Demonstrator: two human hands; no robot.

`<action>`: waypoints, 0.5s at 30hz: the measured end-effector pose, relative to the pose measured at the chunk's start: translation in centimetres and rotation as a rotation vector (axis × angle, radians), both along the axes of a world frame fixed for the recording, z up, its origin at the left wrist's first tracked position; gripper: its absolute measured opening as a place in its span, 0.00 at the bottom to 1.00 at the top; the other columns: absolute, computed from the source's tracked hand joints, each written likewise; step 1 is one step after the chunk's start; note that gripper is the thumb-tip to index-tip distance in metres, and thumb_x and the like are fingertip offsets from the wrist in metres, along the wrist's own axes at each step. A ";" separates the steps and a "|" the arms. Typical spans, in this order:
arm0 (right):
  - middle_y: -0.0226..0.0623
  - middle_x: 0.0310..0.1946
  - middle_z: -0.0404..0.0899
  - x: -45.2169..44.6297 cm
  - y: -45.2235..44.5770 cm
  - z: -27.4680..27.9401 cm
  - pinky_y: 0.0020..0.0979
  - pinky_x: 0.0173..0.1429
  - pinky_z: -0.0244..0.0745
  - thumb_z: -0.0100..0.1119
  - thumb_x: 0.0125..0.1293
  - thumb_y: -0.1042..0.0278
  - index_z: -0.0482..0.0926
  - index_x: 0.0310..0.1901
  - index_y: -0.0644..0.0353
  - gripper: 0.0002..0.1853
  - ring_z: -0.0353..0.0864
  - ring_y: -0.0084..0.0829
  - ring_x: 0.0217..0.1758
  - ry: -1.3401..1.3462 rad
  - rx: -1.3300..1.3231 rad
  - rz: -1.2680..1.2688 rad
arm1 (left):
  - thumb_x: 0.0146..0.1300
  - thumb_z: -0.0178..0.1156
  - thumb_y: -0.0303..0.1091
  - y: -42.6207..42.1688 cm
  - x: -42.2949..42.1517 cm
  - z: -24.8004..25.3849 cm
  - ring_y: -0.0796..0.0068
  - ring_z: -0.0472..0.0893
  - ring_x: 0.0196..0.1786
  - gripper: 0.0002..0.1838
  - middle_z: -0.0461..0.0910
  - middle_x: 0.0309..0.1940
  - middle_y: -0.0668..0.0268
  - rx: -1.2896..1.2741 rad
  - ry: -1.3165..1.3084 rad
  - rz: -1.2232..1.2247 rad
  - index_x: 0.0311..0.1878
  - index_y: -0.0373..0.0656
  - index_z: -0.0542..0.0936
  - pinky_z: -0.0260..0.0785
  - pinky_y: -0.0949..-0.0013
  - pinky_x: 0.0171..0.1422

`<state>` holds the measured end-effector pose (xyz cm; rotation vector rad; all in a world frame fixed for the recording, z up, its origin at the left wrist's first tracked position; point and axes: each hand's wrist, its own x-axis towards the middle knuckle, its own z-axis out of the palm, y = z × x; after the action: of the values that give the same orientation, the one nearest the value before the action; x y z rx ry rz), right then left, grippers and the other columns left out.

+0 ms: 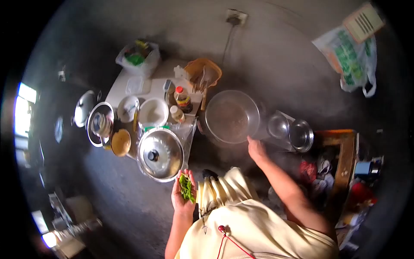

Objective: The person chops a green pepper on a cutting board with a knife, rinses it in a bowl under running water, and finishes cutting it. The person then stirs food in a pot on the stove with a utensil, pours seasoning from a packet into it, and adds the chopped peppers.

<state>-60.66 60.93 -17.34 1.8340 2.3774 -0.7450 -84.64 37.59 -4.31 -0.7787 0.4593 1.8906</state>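
Observation:
Chopped green vegetable pieces (186, 189) lie in the cupped palm of my left hand (180, 199), which is turned up close to my body. Just beyond it sits a shiny metal lid (169, 152) with a dark knob, covering a round vessel at the table's near corner. My right hand (257, 152) is at the near rim of a large, round, see-through basin (233, 115), its fingers closed at the edge. How the fingers meet the rim is partly hidden. Little shows inside the basin beyond a brownish bottom.
On the table (115, 93) stand white bowls (154, 113), a red-capped bottle (183, 100), a brown basket (214, 68) with utensils and a plastic container (144, 62). Metal bowls (301, 136) sit right of the basin. A plastic bag (351, 58) hangs on the wall.

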 end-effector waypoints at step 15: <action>0.43 0.32 0.81 5.1 -0.5 7.7 0.42 0.41 0.76 0.48 0.56 0.71 0.81 0.33 0.56 0.10 0.81 0.43 0.37 -0.056 0.096 0.205 | 0.64 0.51 0.30 0.7 1.2 1.1 0.61 0.72 0.57 0.15 0.74 0.52 0.54 0.035 0.108 -0.188 0.54 0.37 0.72 0.66 0.61 0.64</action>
<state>-55.52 60.45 -9.65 1.5861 2.5546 -0.5615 -83.41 38.25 -3.18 -0.5912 0.5459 1.7655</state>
